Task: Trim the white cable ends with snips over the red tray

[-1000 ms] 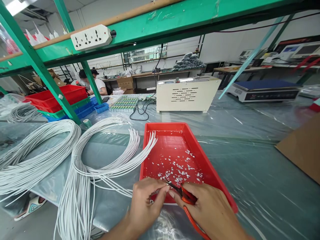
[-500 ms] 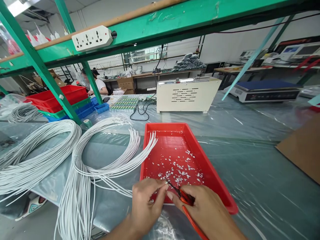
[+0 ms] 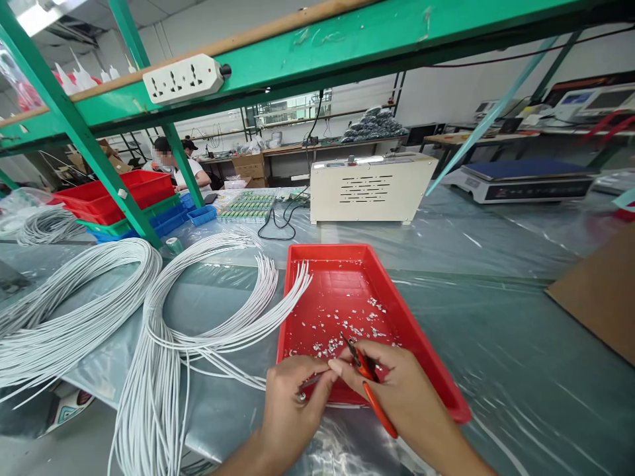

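Over the near end of a red tray (image 3: 330, 281), my left hand (image 3: 295, 406) pinches a white cable (image 3: 252, 379) close to its end. That cable runs off to the left towards a coil. Cutters with orange handles (image 3: 381, 411) lie in my right hand (image 3: 409, 390), their dark jaws pointing up and away from the cable. My right thumb and forefinger also meet at the cable end, touching my left fingertips; the tip itself is hidden between them. Small silvery-white scraps (image 3: 374, 307) are scattered over the tray floor.
Large coils of white cable (image 3: 213, 337) lie to the left, one draping over the table edge. Behind the tray stand a beige metal box (image 3: 372, 192) and a scale (image 3: 526, 182). Cardboard (image 3: 600, 291) is at right. A green shelf frame (image 3: 322, 56) crosses above. People sit far left.
The cutter jaws have swung up off the cable end. My right thumb and forefinger have moved left to meet it at my left fingertips. A background person has leaned into view.
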The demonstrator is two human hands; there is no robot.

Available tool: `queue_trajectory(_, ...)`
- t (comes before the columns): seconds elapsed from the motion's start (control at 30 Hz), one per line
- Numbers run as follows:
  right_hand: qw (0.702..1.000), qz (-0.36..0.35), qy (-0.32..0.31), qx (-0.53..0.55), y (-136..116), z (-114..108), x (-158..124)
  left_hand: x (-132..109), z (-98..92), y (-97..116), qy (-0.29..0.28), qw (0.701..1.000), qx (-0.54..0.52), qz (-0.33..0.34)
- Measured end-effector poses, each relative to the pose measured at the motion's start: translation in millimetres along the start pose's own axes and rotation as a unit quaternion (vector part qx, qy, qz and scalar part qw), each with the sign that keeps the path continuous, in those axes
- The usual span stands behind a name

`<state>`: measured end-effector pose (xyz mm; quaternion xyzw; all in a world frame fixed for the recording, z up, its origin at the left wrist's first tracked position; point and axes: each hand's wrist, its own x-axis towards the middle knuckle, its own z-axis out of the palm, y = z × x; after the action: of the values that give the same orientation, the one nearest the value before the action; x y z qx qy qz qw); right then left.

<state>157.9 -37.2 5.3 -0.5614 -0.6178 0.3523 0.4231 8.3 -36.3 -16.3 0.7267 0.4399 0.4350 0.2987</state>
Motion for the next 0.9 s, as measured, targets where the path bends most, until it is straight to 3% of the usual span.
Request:
queue_trajectory(0.1, 0.999, 0.022, -0.034, 0.003, -1.3, -0.7, 5.8, 0.2, -2.5, 0.6, 0.023, 1.0, -0.02, 0.004)
queue_trajectory(0.2, 0.999, 0.032, -0.019, 0.023, -0.8, -2.7, 12.7, 1.3, -10.0, 0.1, 0.079, 0.997, -0.024, -0.008)
queue_trajectory(0.27, 0.999, 0.027, -0.014, 0.039, -1.1, -2.9, 15.6, 4.5, -16.0, 0.8, 0.081, 0.996, -0.022, -0.02)
queue_trajectory(0.33, 0.999, -0.01, -0.012, 0.028, -2.0, -1.9, 15.6, 9.6, -20.8, 2.7, 0.049, 0.998, -0.03, -0.025)
queue_trajectory(0.47, 0.985, -0.155, 0.006, -0.074, -2.5, 0.2, 9.2, 18.3, -23.3, 5.0, -0.093, 0.987, -0.108, -0.075)
queue_trajectory(0.53, 0.977, -0.193, 0.013, -0.095, -0.8, -0.1, 5.3, 18.4, -21.5, 3.7, -0.111, 0.981, -0.128, -0.097)
queue_trajectory(0.7, 0.988, -0.145, 0.006, -0.059, 5.8, -0.8, -1.1, 9.0, -14.7, -0.1, -0.025, 0.997, -0.073, -0.028)
queue_trajectory(0.8, 0.995, -0.101, 0.001, -0.008, 7.2, 0.0, -2.6, 2.8, -11.6, -1.2, 0.0, 0.997, -0.068, 0.031)
queue_trajectory(0.9, 0.998, -0.056, 0.012, 0.032, 6.3, 1.1, -3.9, 0.0, -9.8, -3.0, 0.014, 0.996, -0.079, 0.038)
